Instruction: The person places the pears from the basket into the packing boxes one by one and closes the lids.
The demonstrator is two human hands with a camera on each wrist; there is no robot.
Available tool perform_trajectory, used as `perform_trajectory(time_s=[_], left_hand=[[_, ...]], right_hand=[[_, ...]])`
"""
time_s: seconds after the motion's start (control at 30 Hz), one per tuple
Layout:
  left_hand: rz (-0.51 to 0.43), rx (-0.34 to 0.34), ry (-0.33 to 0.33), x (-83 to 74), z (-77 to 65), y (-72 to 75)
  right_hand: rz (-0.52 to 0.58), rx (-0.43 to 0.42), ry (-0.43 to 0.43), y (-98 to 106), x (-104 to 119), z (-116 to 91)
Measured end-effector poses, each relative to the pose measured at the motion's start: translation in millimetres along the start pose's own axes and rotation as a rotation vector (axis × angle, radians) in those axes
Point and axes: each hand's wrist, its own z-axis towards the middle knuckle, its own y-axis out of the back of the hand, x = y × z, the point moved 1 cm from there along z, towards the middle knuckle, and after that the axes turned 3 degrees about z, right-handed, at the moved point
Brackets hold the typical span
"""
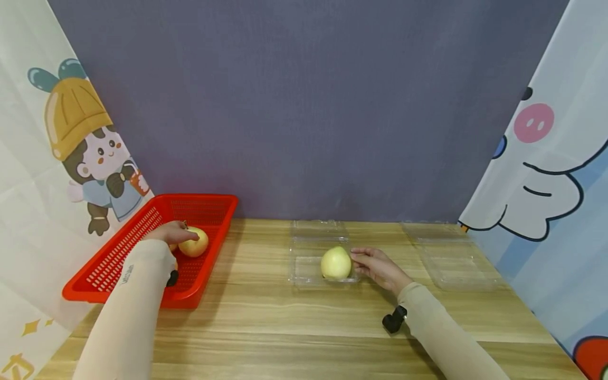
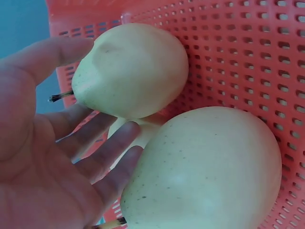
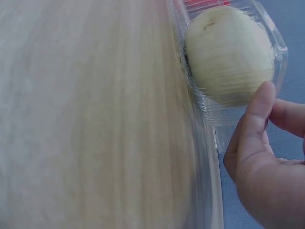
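Observation:
My left hand (image 1: 168,232) reaches into the red plastic basket (image 1: 230,211). A pale yellow pear (image 2: 133,71) lies between its thumb and spread fingers, with the thumb tip at the pear's neck. Another pear (image 2: 209,167) is beside the fingertips, and a third pear (image 2: 138,133) is partly hidden beneath them. On the table, an open clear plastic container (image 1: 304,269) holds one pear (image 1: 336,263) in its near half. My right hand (image 1: 380,268) pinches the right rim of this container between thumb and fingers, close beside the pear.
A second clear container (image 1: 458,264) stands open at the right of the wooden table (image 1: 266,338). A dark grey panel (image 1: 313,105) rises behind the table. Printed cartoon sheets (image 1: 560,184) hang along both sides.

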Motion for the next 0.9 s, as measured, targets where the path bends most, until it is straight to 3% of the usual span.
perform_trajectory(time_s=[0.07, 0.3, 0.43, 0.5, 0.63, 0.7, 0.9], left_hand=[[-0.048, 0.006, 0.003, -1.6, -0.9, -3.8], [-0.334, -0.028, 0.14, -2.4, -6.5, -20.4], [-0.418, -0.035, 0.199, -1.2, -6.9, -26.0], [-0.333, -0.007, 0.19, -2.3, -4.6, -25.7], [0.019, 0.035, 0.106, -5.4, 3.7, -22.3], [0.141, 0.032, 0.081, -6.3, 7.6, -21.5], [0.222, 0.006, 0.033, -2.3, 18.0, -22.9]], right_hand=[[-0.004, 0.003, 0.001, 0.1, 0.6, -0.3], [-0.002, 0.007, 0.005, 0.7, 1.4, 0.1], [-0.004, 0.013, 0.007, 1.6, 0.5, 1.0], [-0.004, 0.016, 0.008, 2.7, 0.0, 1.3], [-0.007, 0.024, 0.008, 4.4, -0.3, 1.6], [-0.006, 0.027, 0.006, 5.1, -0.5, 1.8], [0.002, 0.021, 0.003, 7.2, -1.0, 2.5]])
